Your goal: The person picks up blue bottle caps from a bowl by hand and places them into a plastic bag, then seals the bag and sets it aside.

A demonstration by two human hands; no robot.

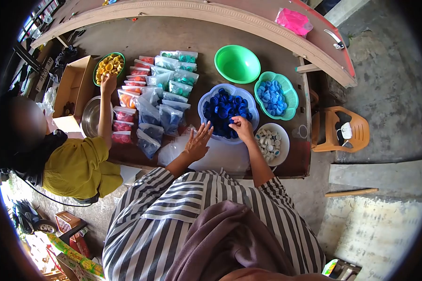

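Note:
A lavender basket (204, 97) full of dark blue bottle caps (224, 106) stands on the table in front of me. My right hand (242, 129) is over its front right part, thumb and fingertips closed on a dark blue cap. My left hand (198, 143) has its fingers stretched out beside the basket's front left rim and holds nothing that I can see. Below it lie clear plastic bags (173, 148). To the left are rows of filled clear bags, with dark blue caps (150, 133), teal caps (181, 89) and red or orange caps (128, 98).
A green basin (237, 64) is behind the basket. A mint basket (293, 96) of light blue caps and a white bowl (286, 145) of white caps stand to the right. At left, a person (86, 159) reaches into a green basket of yellow caps (109, 66), near a cardboard box (75, 86) and metal bowl (90, 117).

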